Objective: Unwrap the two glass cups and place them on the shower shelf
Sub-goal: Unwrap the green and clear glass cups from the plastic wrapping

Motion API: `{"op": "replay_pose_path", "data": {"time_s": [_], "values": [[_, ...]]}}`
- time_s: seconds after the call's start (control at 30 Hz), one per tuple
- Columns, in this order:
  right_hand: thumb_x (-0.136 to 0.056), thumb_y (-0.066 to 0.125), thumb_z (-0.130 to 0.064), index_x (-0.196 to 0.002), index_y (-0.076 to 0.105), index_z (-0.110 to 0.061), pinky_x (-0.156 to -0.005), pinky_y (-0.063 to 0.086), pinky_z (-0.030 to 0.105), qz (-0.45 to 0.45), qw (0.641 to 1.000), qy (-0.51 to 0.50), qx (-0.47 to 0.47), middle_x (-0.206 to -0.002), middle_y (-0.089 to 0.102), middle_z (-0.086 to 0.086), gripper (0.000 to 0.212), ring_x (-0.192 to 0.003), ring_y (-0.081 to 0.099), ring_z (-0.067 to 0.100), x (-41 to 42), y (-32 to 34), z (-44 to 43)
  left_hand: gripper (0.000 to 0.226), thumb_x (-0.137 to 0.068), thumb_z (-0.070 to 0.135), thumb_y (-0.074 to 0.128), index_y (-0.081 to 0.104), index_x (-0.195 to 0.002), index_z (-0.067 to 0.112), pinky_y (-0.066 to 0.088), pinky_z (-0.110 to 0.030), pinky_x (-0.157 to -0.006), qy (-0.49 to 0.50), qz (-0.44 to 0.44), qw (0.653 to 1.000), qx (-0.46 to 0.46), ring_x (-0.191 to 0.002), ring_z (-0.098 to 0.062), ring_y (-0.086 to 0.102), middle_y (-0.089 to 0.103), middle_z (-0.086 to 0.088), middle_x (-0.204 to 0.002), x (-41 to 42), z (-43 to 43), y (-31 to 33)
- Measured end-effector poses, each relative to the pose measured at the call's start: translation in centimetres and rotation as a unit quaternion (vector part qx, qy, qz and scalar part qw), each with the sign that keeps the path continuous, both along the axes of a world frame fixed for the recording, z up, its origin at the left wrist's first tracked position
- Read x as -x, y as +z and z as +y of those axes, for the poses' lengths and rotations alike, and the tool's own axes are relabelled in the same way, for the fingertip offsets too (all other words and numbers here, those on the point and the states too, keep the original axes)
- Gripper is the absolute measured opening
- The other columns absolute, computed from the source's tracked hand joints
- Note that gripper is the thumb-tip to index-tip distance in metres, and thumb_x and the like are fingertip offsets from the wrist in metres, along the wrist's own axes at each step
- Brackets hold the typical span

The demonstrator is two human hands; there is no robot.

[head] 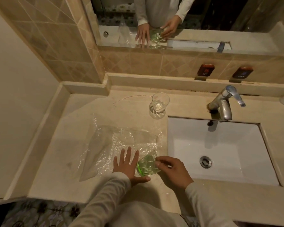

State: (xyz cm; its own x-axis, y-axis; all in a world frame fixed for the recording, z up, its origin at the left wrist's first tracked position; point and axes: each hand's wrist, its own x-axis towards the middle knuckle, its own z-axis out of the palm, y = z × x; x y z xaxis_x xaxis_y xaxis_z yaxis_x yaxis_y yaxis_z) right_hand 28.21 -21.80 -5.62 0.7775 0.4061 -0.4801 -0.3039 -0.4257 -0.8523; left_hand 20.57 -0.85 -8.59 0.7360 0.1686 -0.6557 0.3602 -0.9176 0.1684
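Head view: right hand (174,172), grip holding tilted green cup (147,164) near worktop (82,122) front edge; left hand (129,167), grip wide, flat on wrap (121,140); clear cup (159,104) upright toward back edge.

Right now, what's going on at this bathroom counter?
A person's right hand grips a tilted green-tinted glass cup at the near edge of a crinkled clear plastic wrap spread on the beige stone counter. The left hand lies flat on that wrap, fingers straight. A clear glass cup stands upright and unwrapped further back, left of the chrome tap. No shower shelf is in view.
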Motion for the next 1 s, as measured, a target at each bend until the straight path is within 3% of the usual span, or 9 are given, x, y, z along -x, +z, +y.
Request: {"op": "replay_pose_path", "data": {"time_s": [0.1, 0.23, 0.3, 0.4, 0.6, 0.73, 0.87, 0.93, 1.0], "values": [[-0.081, 0.072, -0.048, -0.09, 0.081, -0.022, -0.083, 0.057, 0.037, 0.012, 1.0, 0.001, -0.025, -0.088, 0.079, -0.001, 0.029, -0.086, 0.074, 0.014, 0.2, 0.2, 0.4, 0.136, -0.042, 0.104, 0.029, -0.029, -0.145, 0.038, -0.015, -0.058, -0.115, 0.0, -0.005, 1.0, 0.0, -0.142, -0.029, -0.034, -0.038, 0.001, -0.155, 0.2, 0.0, 0.2], [-0.085, 0.074, -0.033, -0.089, 0.081, -0.014, -0.087, 0.058, 0.052, 0.02, 0.998, -0.039, -0.044, -0.086, 0.078, 0.008, 0.02, -0.088, 0.073, 0.028, 0.6, 0.7, 0.8, 0.137, -0.04, 0.105, 0.025, -0.031, -0.144, 0.036, -0.013, -0.06, -0.114, 0.023, -0.003, 1.0, -0.008, -0.143, -0.032, -0.032, -0.038, -0.003, -0.155, 0.6, 0.4, 0.4], [-0.089, 0.074, -0.022, -0.086, 0.082, -0.018, -0.084, 0.061, 0.04, 0.008, 0.998, -0.051, -0.048, -0.085, 0.079, 0.005, 0.009, -0.089, 0.075, 0.022, 0.4, 1.6, 1.0, 0.137, -0.039, 0.106, 0.02, -0.031, -0.144, 0.036, -0.012, -0.062, -0.114, 0.05, 0.002, 0.999, -0.016, -0.142, -0.034, -0.032, -0.039, -0.003, -0.154, 1.2, 0.9, 0.6], [-0.091, 0.074, -0.013, -0.082, 0.082, -0.023, -0.071, 0.052, 0.01, -0.037, 0.997, -0.051, -0.043, -0.082, 0.08, -0.005, 0.016, -0.081, 0.073, 0.003, -0.2, 3.4, 1.6, 0.131, -0.042, 0.105, 0.011, -0.027, -0.147, 0.036, -0.01, -0.061, -0.114, 0.108, 0.006, 0.993, -0.042, -0.144, -0.034, -0.028, -0.037, -0.005, -0.155, 2.3, 2.0, 1.2], [-0.091, 0.074, -0.014, -0.09, 0.081, -0.015, -0.073, 0.049, 0.007, -0.084, 0.994, -0.061, -0.025, -0.085, 0.08, -0.006, 0.008, -0.082, 0.071, 0.001, -0.4, 5.1, 4.1, 0.091, -0.084, 0.08, 0.017, -0.014, -0.153, 0.03, 0.019, -0.048, -0.116, 0.198, -0.056, 0.978, -0.028, -0.148, -0.032, 0.01, -0.009, -0.013, -0.163, 2.9, 6.4, 3.1], [-0.09, 0.076, -0.016, -0.087, 0.081, -0.023, -0.076, 0.051, 0.011, -0.1, 0.992, -0.077, -0.022, -0.085, 0.08, -0.011, 0.009, -0.084, 0.072, 0.003, 0.2, 5.5, 5.8, 0.07, -0.095, 0.055, 0.044, 0.024, -0.153, 0.022, 0.021, -0.036, -0.118, 0.189, -0.218, 0.955, 0.073, -0.146, -0.023, 0.021, 0.019, -0.005, -0.162, 3.8, 9.5, 4.4], [-0.089, 0.078, -0.019, -0.088, 0.081, -0.028, -0.086, 0.055, 0.019, -0.133, 0.988, -0.075, -0.019, -0.091, 0.079, -0.015, 0.01, -0.093, 0.072, 0.001, 0.9, 6.6, 7.9, 0.095, -0.073, 0.053, 0.076, 0.029, -0.151, 0.025, 0.033, -0.037, -0.114, 0.121, -0.28, 0.932, 0.194, -0.139, -0.02, 0.037, 0.035, -0.001, -0.155, 1.7, 10.2, 7.1], [-0.088, 0.078, -0.019, -0.088, 0.081, -0.03, -0.089, 0.051, 0.013, -0.179, 0.981, -0.075, -0.016, -0.11, 0.074, -0.019, 0.011, -0.108, 0.066, 0.0, 1.3, 7.3, 9.1, 0.099, -0.065, 0.056, 0.079, 0.031, -0.149, 0.033, 0.044, -0.034, -0.103, 0.139, -0.279, 0.913, 0.265, -0.126, -0.014, 0.05, 0.043, 0.006, -0.148, 0.0, 9.5, 8.9], [-0.088, 0.079, -0.025, -0.093, 0.082, -0.027, -0.096, 0.044, 0.015, -0.232, 0.971, -0.063, 0.008, -0.136, 0.06, -0.015, 0.007, -0.126, 0.053, 0.001, 1.6, 8.1, 10.2, 0.077, -0.071, 0.054, 0.075, 0.043, -0.139, 0.039, 0.049, -0.022, -0.089, 0.195, -0.284, 0.87, 0.354, -0.112, -0.006, 0.057, 0.052, 0.013, -0.137, -1.4, 8.6, 10.4]]}}
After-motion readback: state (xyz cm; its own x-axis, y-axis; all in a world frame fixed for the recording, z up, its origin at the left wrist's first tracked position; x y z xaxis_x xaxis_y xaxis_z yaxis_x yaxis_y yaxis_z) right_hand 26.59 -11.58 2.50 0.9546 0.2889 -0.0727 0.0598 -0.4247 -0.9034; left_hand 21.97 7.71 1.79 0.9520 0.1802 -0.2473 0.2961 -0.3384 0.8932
